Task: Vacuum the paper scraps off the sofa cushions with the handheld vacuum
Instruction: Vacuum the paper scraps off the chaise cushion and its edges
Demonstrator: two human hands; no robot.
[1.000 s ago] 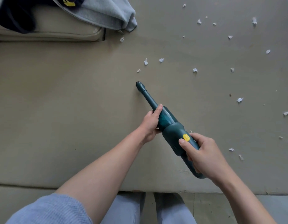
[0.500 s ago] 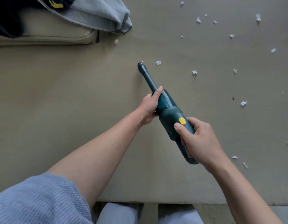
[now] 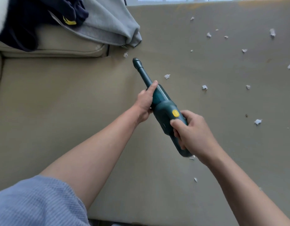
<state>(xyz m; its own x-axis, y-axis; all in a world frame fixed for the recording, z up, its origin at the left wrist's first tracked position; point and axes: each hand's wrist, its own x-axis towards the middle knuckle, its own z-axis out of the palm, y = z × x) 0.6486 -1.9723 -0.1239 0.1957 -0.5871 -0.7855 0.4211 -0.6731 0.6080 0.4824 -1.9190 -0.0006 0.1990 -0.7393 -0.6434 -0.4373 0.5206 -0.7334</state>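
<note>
The dark green plastic handheld vacuum [image 3: 163, 108] lies slanted over the flat beige fabric sofa cushion [image 3: 59, 111]. The right hand [image 3: 192, 133] grips its rear handle below the round yellow button [image 3: 175, 113]; the left hand [image 3: 145, 101] holds the barrel. The thin round nozzle [image 3: 137, 62] points near one crumpled white paper scrap [image 3: 125, 54]. A soft grey garment [image 3: 108, 25] lies folded behind.
</note>
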